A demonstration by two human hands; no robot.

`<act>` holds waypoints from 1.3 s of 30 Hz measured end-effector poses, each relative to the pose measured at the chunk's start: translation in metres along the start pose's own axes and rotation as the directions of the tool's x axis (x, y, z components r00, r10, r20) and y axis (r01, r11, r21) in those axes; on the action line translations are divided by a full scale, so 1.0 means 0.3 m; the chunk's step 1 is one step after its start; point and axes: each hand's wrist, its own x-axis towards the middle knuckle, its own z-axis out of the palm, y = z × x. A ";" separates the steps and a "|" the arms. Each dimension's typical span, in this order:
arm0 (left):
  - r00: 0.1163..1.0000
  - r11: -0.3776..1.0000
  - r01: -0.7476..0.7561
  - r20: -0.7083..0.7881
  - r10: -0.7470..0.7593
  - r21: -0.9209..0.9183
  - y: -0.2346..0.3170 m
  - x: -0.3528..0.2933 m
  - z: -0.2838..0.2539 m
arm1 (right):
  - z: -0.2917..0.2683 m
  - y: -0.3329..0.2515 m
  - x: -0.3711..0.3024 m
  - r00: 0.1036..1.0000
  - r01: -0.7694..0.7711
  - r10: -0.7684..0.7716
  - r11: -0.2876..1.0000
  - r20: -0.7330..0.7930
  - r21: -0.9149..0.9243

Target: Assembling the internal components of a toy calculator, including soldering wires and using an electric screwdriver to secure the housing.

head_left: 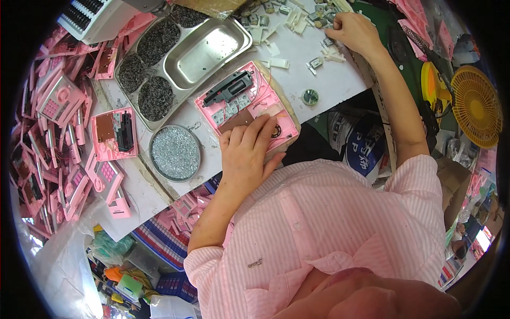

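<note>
In front of me lies a pink plastic casing (pixel 291 123), inner side up, on a pale block. It carries a dark grey mechanism (pixel 228 89), a brown circuit board (pixel 237 120), thin wires and a small round black part near its right end. My left hand (pixel 245 151) rests over its near edge, fingers stretched across the board and inner face. Farther off at the right, my right hand (pixel 357 33) has its fingers curled together at a scatter of small white plastic parts (pixel 297 20). Whatever is between those fingertips is hidden.
A round tin of small silvery pieces (pixel 175 154) and a metal tray (pixel 210 50) with dark screws stand left of the casing. Beyond them, pink casings (pixel 61 101) are heaped up. A small round container (pixel 309 97) sits near the table edge; a yellow fan (pixel 474 106) stands right.
</note>
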 end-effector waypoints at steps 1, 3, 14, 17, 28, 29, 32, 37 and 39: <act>1.000 1.000 0.005 0.008 -0.005 -0.016 0.000 0.002 -0.005 | 0.010 0.007 0.006 0.998 0.029 -0.030 0.999 -0.049 -0.018; 1.000 0.999 0.004 0.006 -0.004 -0.050 -0.006 0.005 -0.009 | 0.011 0.023 0.014 0.999 0.033 -0.033 0.999 -0.036 0.016; 0.925 0.521 0.158 -0.059 -0.375 -0.839 -0.011 0.239 -0.060 | -0.139 -0.253 -0.247 0.771 0.602 -0.566 0.499 -0.292 0.623; 0.954 0.263 0.214 0.144 -0.261 -0.941 -0.022 0.285 -0.094 | -0.148 -0.290 -0.277 0.658 0.722 -0.621 0.359 -0.426 0.592; 0.990 0.800 -0.027 -0.125 -0.059 -0.599 -0.061 0.450 -0.153 | -0.033 -0.308 -0.322 0.986 0.021 -0.164 -0.089 -0.035 0.996; 0.974 0.848 -0.040 -0.210 -0.086 -0.529 -0.125 0.511 -0.159 | -0.029 -0.293 -0.305 0.984 0.034 -0.170 -0.104 -0.051 0.994; 0.796 0.998 0.013 -0.603 -0.048 -0.063 -0.405 0.776 -0.083 | -0.036 -0.276 -0.277 0.983 0.064 -0.168 -0.085 -0.077 0.994; 0.750 0.931 0.353 -0.623 -0.224 0.089 -0.414 0.903 -0.145 | -0.039 -0.242 -0.298 0.990 0.044 -0.128 -0.070 -0.053 0.997; 0.773 0.922 0.363 -0.595 -0.219 0.132 -0.416 0.920 -0.148 | -0.026 -0.200 -0.328 0.994 0.034 -0.106 -0.054 -0.039 0.998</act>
